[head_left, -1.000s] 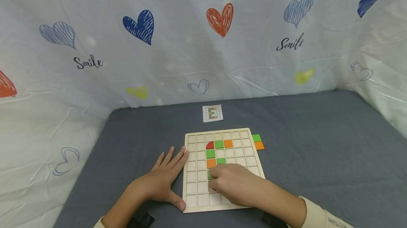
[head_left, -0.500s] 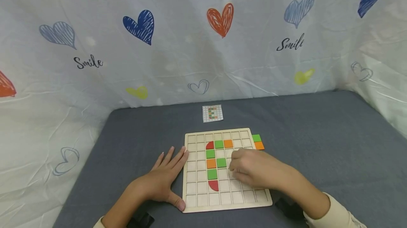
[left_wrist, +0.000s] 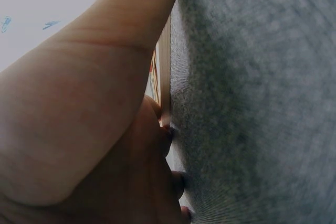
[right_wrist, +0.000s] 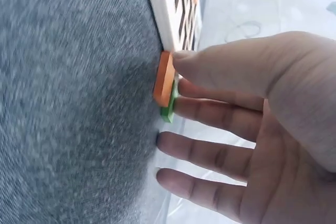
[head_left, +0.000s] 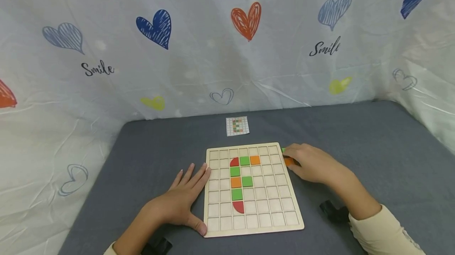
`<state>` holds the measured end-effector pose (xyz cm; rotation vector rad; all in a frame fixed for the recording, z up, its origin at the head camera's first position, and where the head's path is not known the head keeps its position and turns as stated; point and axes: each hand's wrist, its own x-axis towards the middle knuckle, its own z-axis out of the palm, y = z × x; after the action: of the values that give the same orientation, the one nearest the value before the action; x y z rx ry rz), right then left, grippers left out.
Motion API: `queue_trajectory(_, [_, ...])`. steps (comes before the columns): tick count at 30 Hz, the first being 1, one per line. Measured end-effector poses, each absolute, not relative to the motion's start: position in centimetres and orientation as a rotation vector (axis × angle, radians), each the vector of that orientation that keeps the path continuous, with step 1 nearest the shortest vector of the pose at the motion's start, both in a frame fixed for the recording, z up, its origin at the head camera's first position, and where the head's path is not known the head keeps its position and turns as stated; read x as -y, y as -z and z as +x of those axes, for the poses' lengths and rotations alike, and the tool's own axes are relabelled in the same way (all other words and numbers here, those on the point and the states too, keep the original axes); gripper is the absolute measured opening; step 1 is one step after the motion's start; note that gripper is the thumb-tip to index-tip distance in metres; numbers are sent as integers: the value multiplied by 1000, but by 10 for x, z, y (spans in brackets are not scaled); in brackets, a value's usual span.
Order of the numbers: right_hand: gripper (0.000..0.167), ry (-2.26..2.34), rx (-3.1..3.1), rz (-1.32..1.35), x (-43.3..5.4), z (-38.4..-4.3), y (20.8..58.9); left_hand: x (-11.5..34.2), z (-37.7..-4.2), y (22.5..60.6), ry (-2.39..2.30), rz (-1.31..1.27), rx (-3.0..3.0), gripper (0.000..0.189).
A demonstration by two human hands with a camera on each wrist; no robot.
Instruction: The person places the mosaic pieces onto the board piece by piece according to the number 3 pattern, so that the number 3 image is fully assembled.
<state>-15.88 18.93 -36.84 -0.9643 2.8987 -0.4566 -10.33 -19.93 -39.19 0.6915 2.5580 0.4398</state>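
Observation:
A wooden grid board (head_left: 261,233) lies on the table, with red quarter-round, green and orange tiles in its cells. My left hand (head_left: 181,203) lies along the board's left edge, fingers spread and thumb near the lower left corner. At the board's right edge, my right hand (head_left: 311,163) reaches over two loose tiles. In the right wrist view the thumb touches the orange tile (right_wrist: 164,80), and the fingers, slightly bent, are by the green tile (right_wrist: 168,109) behind it. Neither tile is lifted. The left wrist view shows mostly the forearm and hand beside the board's edge (left_wrist: 165,72).
A small printed card (head_left: 237,126) with a coloured grid pattern lies beyond the board. The grey tablecloth (head_left: 167,144) runs back to a white curtain (head_left: 199,49) with hearts. Black straps or devices (head_left: 334,211) sit below the wrists.
My right hand has moved from the red tile at the board's lower cells, rightward and away, to the loose tiles. The red tile stays in its cell. My left hand has kept still.

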Motion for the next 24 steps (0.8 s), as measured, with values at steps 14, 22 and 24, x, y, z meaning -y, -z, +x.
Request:
queue_trajectory(14, [28, 364, -3048, -810, -216, -169, 380, 199, -104, 394, -425, 702, -2564, 142])
queue_trajectory(22, [22, 440, -3109, -823, -218, -167, 385, 200, -103, 392, -436, 706, -2561, 142])
queue_trajectory(24, [21, 445, -3113, -835, -218, -168, 384, 200, -103, 392, -433, 710, -2565, 142])
